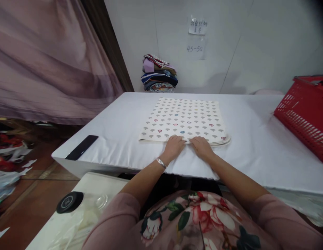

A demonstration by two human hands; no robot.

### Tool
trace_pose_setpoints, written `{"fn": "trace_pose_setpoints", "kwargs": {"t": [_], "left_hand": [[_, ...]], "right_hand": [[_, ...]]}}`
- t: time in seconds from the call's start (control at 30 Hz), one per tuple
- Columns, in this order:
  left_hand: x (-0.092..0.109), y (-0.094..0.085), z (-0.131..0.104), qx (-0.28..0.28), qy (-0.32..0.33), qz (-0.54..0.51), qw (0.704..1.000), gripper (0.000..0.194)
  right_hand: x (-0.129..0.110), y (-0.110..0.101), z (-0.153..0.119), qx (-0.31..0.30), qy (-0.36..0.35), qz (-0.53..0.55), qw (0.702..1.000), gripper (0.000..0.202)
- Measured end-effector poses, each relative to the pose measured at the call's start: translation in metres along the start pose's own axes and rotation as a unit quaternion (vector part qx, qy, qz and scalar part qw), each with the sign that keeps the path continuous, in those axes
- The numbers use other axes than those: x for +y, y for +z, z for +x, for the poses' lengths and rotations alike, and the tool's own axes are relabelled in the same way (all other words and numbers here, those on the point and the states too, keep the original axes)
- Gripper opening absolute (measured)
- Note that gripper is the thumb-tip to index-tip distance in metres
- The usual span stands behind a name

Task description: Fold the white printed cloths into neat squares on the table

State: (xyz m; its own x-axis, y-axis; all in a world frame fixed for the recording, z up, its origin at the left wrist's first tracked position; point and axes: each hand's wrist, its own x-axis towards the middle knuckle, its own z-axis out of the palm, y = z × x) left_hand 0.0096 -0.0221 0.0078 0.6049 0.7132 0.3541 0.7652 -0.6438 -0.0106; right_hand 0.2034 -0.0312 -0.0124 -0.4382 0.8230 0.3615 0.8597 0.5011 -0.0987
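Note:
A folded cream cloth (pixel 186 118) printed with small grey, red and blue mushroom shapes lies flat on the white-covered table (pixel 119 135). Its layered near edge faces me, and the layers fan slightly at the right corner. My left hand (pixel 175 147), with a silver bracelet on the wrist, pinches that near edge close to its middle. Right beside it, my right hand (pixel 201 146) grips the same edge, fingertips nearly meeting the left ones. The thumbs are mostly hidden.
A dark phone (pixel 82 147) lies at the table's left edge. Folded fabrics (pixel 159 74) are stacked at the back against the wall. A red plastic basket (pixel 304 114) stands at the right. Below left, a white surface (pixel 101 184) holds a round black object (pixel 70 202) and clear plastic.

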Motion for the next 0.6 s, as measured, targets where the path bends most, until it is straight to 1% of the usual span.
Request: {"fn": "trace_pose_setpoints", "kwargs": {"t": [0.17, 0.23, 0.43, 0.6], "left_hand": [[-0.004, 0.003, -0.003, 0.005, -0.039, 0.022, 0.999, 0.015], [-0.005, 0.004, -0.005, 0.013, -0.042, 0.031, 0.999, 0.016], [-0.010, 0.003, -0.009, 0.057, 0.001, 0.018, 0.998, 0.019], [-0.012, 0.002, -0.008, 0.048, 0.009, 0.010, 0.999, 0.018]], "right_hand": [[-0.001, -0.002, 0.000, -0.004, -0.003, -0.003, 1.000, 0.024], [0.000, -0.001, 0.000, -0.001, -0.004, -0.001, 1.000, 0.024], [0.001, -0.001, -0.001, 0.000, -0.009, -0.001, 1.000, 0.024], [0.000, -0.001, -0.001, 0.001, -0.012, -0.008, 1.000, 0.023]]}}
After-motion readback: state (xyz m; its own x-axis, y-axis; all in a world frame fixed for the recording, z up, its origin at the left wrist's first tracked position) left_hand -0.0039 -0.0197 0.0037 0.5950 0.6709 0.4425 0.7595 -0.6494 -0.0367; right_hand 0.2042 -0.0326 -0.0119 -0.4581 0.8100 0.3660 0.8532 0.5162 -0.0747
